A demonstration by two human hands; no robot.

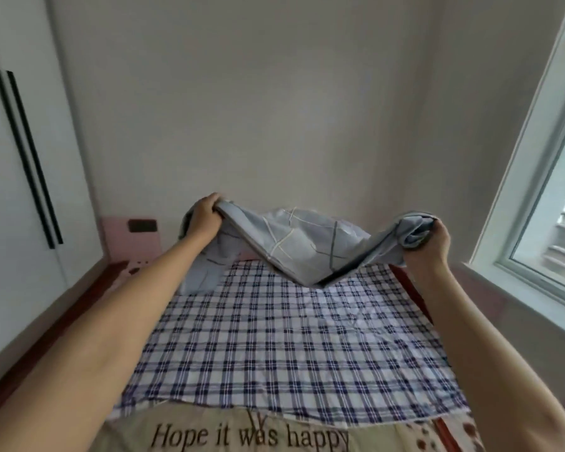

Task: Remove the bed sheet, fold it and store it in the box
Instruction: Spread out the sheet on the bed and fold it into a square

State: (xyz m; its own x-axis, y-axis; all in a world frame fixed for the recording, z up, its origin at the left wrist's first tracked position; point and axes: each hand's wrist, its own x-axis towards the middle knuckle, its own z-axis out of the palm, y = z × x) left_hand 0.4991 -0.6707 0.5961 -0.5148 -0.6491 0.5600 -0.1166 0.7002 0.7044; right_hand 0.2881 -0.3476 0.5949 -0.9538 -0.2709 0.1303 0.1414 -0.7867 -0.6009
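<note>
1. Right at the near edge of the bed there's a beige quilt (209,432) printed with "Hope it was happy".
2. A blue-and-white plaid cover (274,337) lies flat over most of the bed, and its near edge overlaps that quilt.
3. A dark red wooden bed frame (62,321) runs along the left edge, right beside a white wardrobe (20,190) with both doors closed and two black handles.
4. Both arms reach out over the bed. The left hand (206,216) is clenched round one bunched end of the light blue bed sheet (307,246), and the right hand (434,243) has its fingers curled round the other end. The sheet is lifted and sags between them over the far end of the bed.
5. Way back there's a pink panel (121,246) with a dark socket (142,226) at the far left corner, a plain wall (258,109), and a window (552,190) on the right.
</note>
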